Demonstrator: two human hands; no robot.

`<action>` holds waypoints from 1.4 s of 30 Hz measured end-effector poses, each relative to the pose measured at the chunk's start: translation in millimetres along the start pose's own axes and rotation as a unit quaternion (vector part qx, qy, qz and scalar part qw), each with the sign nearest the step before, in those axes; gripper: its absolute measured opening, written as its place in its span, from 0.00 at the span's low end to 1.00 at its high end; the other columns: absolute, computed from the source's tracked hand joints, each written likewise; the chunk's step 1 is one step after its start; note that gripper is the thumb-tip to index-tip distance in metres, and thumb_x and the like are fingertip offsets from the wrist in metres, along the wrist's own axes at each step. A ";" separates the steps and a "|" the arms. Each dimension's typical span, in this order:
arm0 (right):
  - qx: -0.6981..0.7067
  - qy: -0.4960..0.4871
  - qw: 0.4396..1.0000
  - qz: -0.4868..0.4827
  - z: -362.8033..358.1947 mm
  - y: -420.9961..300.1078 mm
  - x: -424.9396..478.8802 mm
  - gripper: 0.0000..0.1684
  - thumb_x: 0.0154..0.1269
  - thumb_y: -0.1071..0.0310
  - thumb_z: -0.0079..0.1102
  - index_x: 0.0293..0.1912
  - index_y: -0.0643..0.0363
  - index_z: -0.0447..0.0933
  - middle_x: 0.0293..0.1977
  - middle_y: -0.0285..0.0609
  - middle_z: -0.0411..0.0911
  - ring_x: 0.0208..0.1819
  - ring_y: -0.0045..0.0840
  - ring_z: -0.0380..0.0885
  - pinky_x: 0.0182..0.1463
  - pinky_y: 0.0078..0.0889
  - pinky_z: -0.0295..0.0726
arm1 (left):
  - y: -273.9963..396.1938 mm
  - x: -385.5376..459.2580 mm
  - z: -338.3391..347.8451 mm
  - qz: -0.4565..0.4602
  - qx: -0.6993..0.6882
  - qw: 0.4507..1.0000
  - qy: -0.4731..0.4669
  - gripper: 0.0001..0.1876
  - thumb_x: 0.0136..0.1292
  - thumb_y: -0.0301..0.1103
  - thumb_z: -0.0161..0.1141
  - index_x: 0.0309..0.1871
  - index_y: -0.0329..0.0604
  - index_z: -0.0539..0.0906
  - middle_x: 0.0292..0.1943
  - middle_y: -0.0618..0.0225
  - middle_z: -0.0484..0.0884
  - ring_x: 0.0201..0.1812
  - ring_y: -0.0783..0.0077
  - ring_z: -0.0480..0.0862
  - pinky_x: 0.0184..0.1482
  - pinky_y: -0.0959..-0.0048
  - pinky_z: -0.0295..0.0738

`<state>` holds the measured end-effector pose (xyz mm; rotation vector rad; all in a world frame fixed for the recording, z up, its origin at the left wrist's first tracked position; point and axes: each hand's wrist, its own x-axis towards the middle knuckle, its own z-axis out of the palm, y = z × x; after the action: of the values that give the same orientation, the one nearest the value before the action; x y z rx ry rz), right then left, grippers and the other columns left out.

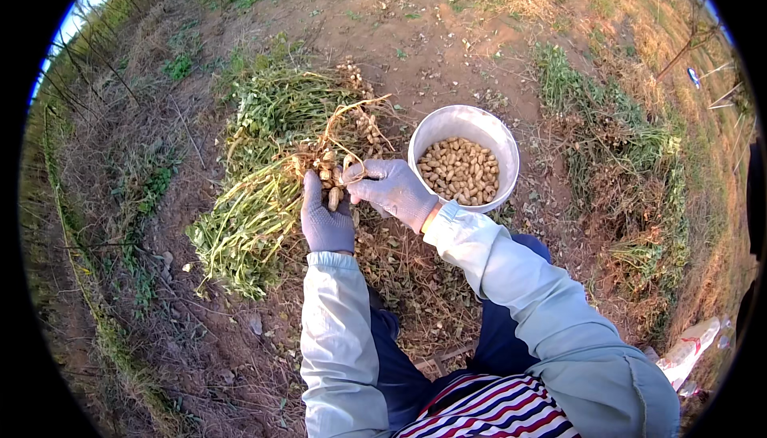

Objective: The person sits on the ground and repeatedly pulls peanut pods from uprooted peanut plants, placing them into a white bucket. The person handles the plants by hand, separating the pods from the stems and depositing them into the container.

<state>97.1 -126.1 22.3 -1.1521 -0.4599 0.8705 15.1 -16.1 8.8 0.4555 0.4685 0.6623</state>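
Note:
My left hand, in a grey knit glove, is closed around the base of a peanut plant, whose leafy stems spread out to the left. Roots and several peanut pods stick up between the thumb and the other hand. The gloved fingers of my right hand pinch at the pods and a root at the right side of the bunch; exactly what lies between the fingertips is partly hidden. Just right of that hand stands a white plastic bucket, with many shelled-in peanuts covering its bottom.
Beyond my hands lies a heap of pulled peanut plants, pods at its right end. More uprooted plants form a row on the right. Dry leaf litter covers the soil by my legs. A plastic bag lies at lower right.

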 end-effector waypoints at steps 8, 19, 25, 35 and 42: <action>-0.145 0.066 0.986 -0.045 -11.2 24.0 17.3 0.21 0.57 0.66 0.68 0.48 0.66 0.78 0.38 0.39 0.81 0.37 0.17 0.77 0.42 0.20 0.76 | -9.6 6.4 -11.9 -0.054 0.045 0.997 -0.038 0.16 0.73 0.40 0.48 0.51 0.35 0.75 0.45 0.58 0.81 0.44 0.62 0.81 0.49 0.63 0.78; -0.205 0.075 0.972 -0.088 -20.0 23.2 18.5 0.20 0.49 0.62 0.61 0.39 0.67 0.77 0.29 0.52 0.79 0.32 0.36 0.79 0.39 0.35 0.75 | -13.0 -4.8 1.7 -0.036 0.102 0.994 0.009 0.10 0.68 0.33 0.57 0.43 0.35 0.79 0.36 0.66 0.81 0.34 0.75 0.78 0.37 0.76 0.75; -0.350 0.139 0.911 -0.170 -17.6 10.8 13.0 0.19 0.49 0.62 0.61 0.38 0.66 0.78 0.32 0.54 0.78 0.32 0.38 0.78 0.40 0.35 0.75 | -17.2 0.6 -1.8 -0.039 0.101 0.994 0.021 0.08 0.66 0.30 0.59 0.41 0.32 0.81 0.32 0.68 0.79 0.27 0.79 0.74 0.26 0.81 0.66; -0.477 0.135 0.854 -0.156 -33.3 7.4 22.3 0.19 0.46 0.60 0.64 0.29 0.69 0.75 0.29 0.59 0.77 0.32 0.50 0.78 0.38 0.42 0.74 | -14.4 -8.4 10.3 -0.090 0.110 0.990 -0.014 0.09 0.67 0.33 0.58 0.41 0.34 0.79 0.28 0.68 0.77 0.22 0.77 0.72 0.22 0.75 0.71; -0.485 0.112 0.865 -0.072 -26.8 7.2 19.3 0.23 0.45 0.55 0.65 0.30 0.69 0.78 0.26 0.61 0.77 0.33 0.51 0.80 0.38 0.45 0.77 | -12.6 -10.2 8.3 -0.066 0.195 0.978 0.030 0.10 0.71 0.37 0.51 0.41 0.39 0.77 0.28 0.68 0.78 0.20 0.76 0.68 0.24 0.73 0.67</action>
<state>125.3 -125.7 3.7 -2.0817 -0.8193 0.3246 18.4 -33.8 11.4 0.7689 0.6849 0.4548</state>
